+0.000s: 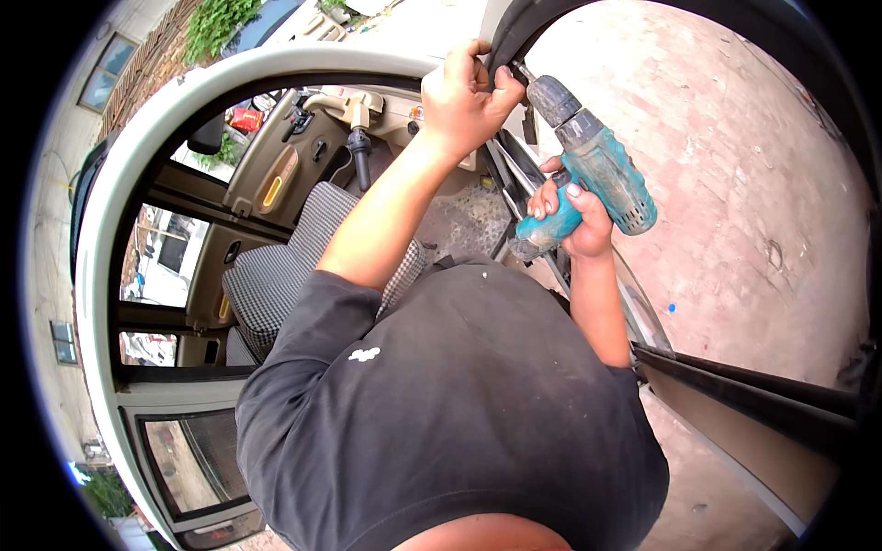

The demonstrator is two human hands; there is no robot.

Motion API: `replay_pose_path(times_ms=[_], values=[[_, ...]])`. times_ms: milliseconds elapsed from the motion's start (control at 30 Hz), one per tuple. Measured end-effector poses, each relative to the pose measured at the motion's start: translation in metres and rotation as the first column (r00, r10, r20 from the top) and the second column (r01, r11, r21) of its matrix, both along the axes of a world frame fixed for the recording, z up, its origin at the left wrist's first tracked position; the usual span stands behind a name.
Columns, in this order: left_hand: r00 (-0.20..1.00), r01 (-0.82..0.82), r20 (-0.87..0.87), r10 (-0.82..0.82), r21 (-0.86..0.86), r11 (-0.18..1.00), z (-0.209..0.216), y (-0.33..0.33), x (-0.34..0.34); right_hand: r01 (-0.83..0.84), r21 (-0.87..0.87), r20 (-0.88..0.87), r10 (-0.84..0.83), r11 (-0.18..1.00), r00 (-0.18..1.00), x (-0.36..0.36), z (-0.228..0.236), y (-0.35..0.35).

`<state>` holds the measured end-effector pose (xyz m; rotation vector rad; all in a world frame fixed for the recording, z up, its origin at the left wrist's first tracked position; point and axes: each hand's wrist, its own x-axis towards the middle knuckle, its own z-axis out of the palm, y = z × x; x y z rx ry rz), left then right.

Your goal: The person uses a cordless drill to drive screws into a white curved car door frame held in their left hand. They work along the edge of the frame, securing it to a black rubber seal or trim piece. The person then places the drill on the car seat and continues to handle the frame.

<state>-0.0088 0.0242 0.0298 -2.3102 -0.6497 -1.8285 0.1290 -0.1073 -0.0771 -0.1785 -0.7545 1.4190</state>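
A teal and black cordless drill [602,170] is in my right hand [586,207], whose fingers wrap round its handle. Its dark chuck [551,99] points up and to the left, with the bit close to my left thumb. My left hand [467,99] is closed, fingers curled and thumb bent in, against the front corner of the black door window frame [519,26]. Whatever lies between those fingers is too small or hidden to make out.
To my left is the vehicle's cab, with a checked seat [276,280] and a pale door opening frame [101,239]. An open door's black sill [735,390] runs along my right. Pinkish paving [735,211] lies beyond the drill.
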Motion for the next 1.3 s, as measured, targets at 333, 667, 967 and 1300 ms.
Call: replay_pose_path(times_ms=[333,667,967,1300], values=[[0.998,0.068,0.001,-0.068,-0.081,0.994,0.000,0.000,0.002,0.085,0.022,0.172,-0.088,0.996,0.981,0.004,0.001,-0.006],[0.991,0.133,0.015,-0.132,-0.142,0.981,-0.001,-0.001,0.007,0.203,0.050,0.259,-0.209,0.978,0.943,0.000,0.000,-0.010],[0.990,0.140,0.015,-0.140,-0.197,0.970,0.001,-0.002,0.012,0.256,0.085,0.223,-0.268,0.963,0.937,-0.003,0.002,-0.008],[0.990,0.138,0.035,-0.134,-0.183,0.973,0.001,-0.005,0.017,0.294,0.108,0.248,-0.312,0.950,0.917,-0.005,-0.002,-0.008]])
